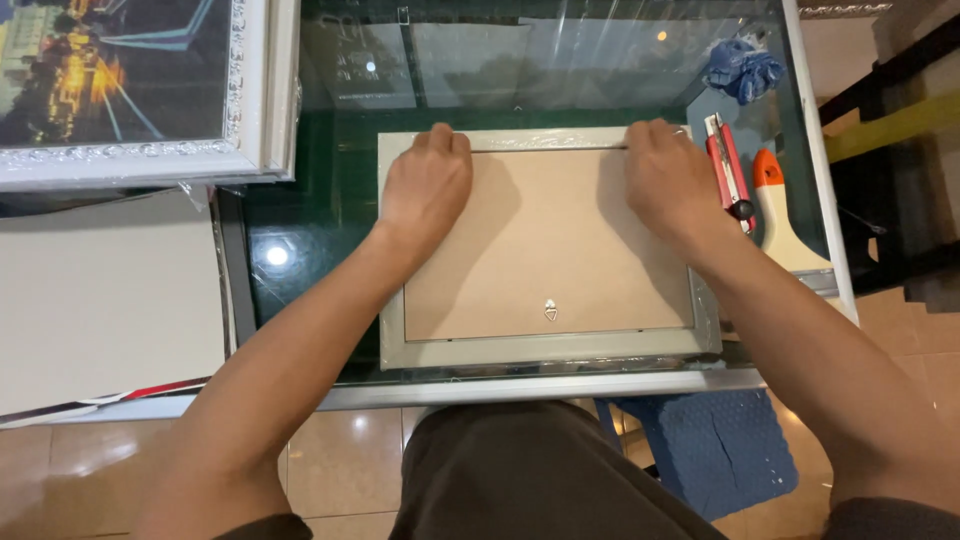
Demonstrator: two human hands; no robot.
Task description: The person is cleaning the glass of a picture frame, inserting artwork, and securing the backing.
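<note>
Head view: both hands, left and right, fingers curled, flat on brown backing board inside silver frame.

Warm, fairly bright indoor light fell from overhead, glaring as white spots on the glass tabletop at left and top centre, casting soft shadows beside both hands, while the frame stayed sharp throughout.

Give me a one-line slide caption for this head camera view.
Left hand and right hand press the far edge of a brown backing board in a face-down silver frame on a glass table.
</note>
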